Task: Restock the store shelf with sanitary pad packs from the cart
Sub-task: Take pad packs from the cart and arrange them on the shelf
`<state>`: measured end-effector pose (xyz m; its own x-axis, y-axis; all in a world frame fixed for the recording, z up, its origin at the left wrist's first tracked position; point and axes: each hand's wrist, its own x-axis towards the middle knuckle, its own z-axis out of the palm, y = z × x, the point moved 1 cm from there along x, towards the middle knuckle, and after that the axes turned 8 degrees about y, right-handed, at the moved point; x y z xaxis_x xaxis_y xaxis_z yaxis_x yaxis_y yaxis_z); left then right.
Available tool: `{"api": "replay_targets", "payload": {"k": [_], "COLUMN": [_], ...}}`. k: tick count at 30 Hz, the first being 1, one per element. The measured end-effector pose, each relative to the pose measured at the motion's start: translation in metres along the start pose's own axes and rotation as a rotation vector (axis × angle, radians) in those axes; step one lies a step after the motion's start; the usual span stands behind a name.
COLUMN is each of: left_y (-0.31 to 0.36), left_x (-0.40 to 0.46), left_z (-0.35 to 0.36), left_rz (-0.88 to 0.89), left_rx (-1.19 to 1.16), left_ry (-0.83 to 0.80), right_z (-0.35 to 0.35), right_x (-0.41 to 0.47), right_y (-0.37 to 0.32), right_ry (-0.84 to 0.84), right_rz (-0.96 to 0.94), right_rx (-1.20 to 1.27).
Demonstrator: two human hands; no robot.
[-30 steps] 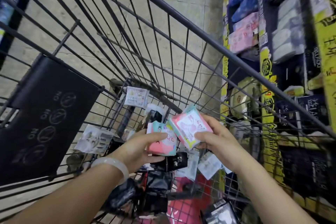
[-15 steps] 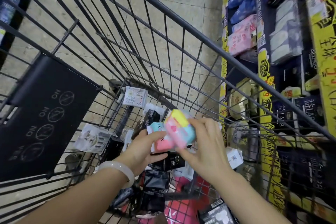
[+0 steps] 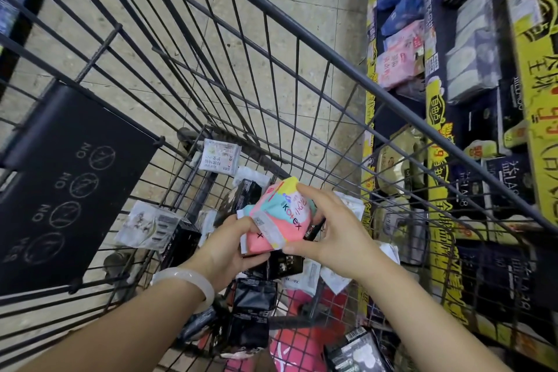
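Inside the wire cart (image 3: 305, 57) both my hands hold pink, teal and yellow sanitary pad packs (image 3: 280, 217) stacked together above the cart's bottom. My left hand (image 3: 229, 248) grips the stack from below and the left. My right hand (image 3: 329, 235) clamps the top pack from the right, thumb at its lower edge and a finger on its upper end. Several more packs lie loose in the cart: white ones (image 3: 219, 155), black ones (image 3: 252, 299) and a pink one (image 3: 290, 350).
The store shelf (image 3: 434, 118) stands just right of the cart, with blue, pink and white packs on its levels and yellow price strips. A black child-seat flap (image 3: 66, 187) hangs on the cart's left side. Tiled floor (image 3: 290, 0) lies beyond the cart.
My right hand brought its pack leftward and laid it onto the pack in my left hand. The two packs are now held together as one stack.
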<state>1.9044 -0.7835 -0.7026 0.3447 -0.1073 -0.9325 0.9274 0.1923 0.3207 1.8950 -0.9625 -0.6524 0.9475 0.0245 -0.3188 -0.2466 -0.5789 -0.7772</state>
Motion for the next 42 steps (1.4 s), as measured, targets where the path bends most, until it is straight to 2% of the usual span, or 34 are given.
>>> {"api": "replay_targets", "payload": {"k": [7,11,13,16,19,21,24,28,32,34,39,42], "left_y": [-0.003,-0.002,-0.001,0.002,0.0,-0.004,0.0,0.019,0.039,0.05,0.069,0.073], "left_x": [-0.01,-0.014,-0.014,-0.013,-0.018,-0.021,-0.018,-0.013,-0.018,-0.021,-0.027,-0.027], "left_z": [0.008,0.013,0.014,0.008,0.009,0.012,0.014,0.016,0.021,0.021,0.011,0.008], "left_rz": [-0.001,0.041,0.072,0.073,0.063,0.052,0.032,0.104,0.132,0.147,0.169,0.221], "left_rx": [-0.098,0.089,0.122,0.133,0.255,0.287,0.244,0.232,0.256,0.275,0.334,0.288], "left_ry": [-0.012,-0.143,-0.155,-0.175,-0.235,-0.264,-0.267,-0.215,-0.236,-0.269,-0.327,-0.258], "right_z": [0.014,0.021,0.02,0.011,0.007,0.007,0.011,0.007,0.007,0.008,0.012,0.021], "right_x": [-0.009,-0.014,-0.017,-0.019,-0.017,-0.012,-0.003,0.011,0.021,0.024,0.032,0.036], "right_y": [0.0,0.001,0.004,0.01,0.011,0.009,0.005,-0.003,-0.008,-0.01,-0.019,-0.025], "right_ry": [0.155,0.155,0.093,-0.029,0.018,0.09,0.069,0.055,-0.15,-0.213,-0.112,-0.061], "right_rz": [0.106,0.066,0.051,0.172,0.328,0.363,0.379,0.402,0.575,0.618,0.536,0.471], "right_rx": [-0.17,-0.226,-0.133,0.124,0.472,0.492,0.477,0.474,0.76,0.82,0.783,0.761]}}
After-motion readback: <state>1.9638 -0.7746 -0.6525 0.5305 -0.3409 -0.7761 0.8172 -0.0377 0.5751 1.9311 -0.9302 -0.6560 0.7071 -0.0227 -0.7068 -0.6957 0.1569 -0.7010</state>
